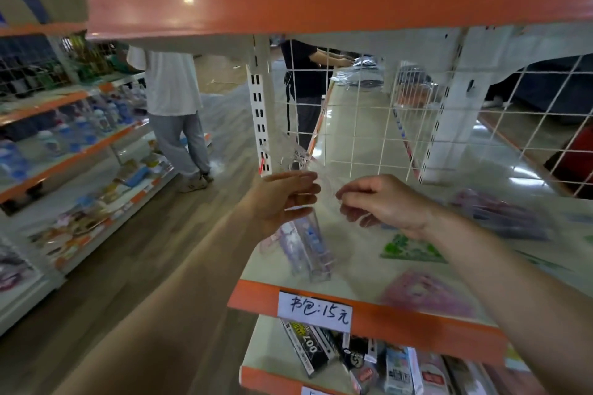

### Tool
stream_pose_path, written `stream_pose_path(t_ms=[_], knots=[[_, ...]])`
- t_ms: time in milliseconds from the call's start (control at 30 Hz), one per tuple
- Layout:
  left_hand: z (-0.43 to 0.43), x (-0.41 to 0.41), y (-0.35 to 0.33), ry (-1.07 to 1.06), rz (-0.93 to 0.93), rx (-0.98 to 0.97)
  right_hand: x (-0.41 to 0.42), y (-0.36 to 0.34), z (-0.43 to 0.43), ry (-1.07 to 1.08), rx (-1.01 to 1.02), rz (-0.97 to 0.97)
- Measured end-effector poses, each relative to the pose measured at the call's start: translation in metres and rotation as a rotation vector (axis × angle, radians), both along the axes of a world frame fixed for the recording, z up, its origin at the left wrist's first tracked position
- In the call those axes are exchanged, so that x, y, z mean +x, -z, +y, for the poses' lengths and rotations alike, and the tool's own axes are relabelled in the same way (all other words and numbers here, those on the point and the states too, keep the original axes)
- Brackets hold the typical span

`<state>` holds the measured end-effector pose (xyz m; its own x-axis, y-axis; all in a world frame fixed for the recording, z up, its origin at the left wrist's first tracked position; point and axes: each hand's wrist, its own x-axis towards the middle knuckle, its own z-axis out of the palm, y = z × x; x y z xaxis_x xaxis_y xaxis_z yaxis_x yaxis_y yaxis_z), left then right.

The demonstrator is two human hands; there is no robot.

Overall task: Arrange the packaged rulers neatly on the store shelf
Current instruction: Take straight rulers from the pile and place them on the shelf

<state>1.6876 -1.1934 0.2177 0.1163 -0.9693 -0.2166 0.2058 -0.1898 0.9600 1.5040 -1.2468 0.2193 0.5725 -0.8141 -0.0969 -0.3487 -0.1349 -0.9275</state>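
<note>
The orange-edged shelf (369, 306) carries a handwritten label (316, 311) reading "书包:15元" (a box (306, 346) below shows "007"). Packaged rulers (309, 244) slant over its left end, tops in the left hand (285, 199), grip curled round them. The right hand (385, 202) pinches what seems clear wrapping beside it.

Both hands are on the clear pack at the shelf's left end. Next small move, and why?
Probably lay the clear ruler pack flat beside the green pack. The left hand grips its upper part, the right hand pinches its top flap, and it stands tilted at the shelf front, while the pink pack already lies flat.
</note>
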Motion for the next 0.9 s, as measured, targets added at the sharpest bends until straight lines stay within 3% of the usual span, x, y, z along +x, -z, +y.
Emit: stream_pose_path(t_ms=[133, 267, 533, 700, 833, 900], knots=[[0.0, 0.009, -0.005, -0.065, -0.023, 0.007, 0.013, -0.004, 0.0, -0.009, -0.059, 0.0], [-0.002, 0.012, -0.002, -0.085, -0.023, 0.022, 0.016, -0.001, -0.007, 0.019, -0.184, 0.132], [-0.031, -0.055, -0.004, 0.074, -0.015, 0.047, -0.026, -0.011, -0.001, 0.125, -0.69, 0.503], [-0.045, -0.111, -0.01, 0.203, -0.26, 0.074, -0.107, -0.024, -0.008, 0.158, -0.605, 0.628], [-0.054, -0.157, -0.014, 0.218, -0.669, -0.03, -0.181, -0.033, -0.008, 0.194, -0.567, 0.8], [-0.056, -0.184, -0.016, 0.258, -0.786, -0.091, -0.219, -0.033, -0.006, 0.229, -0.551, 0.883]])
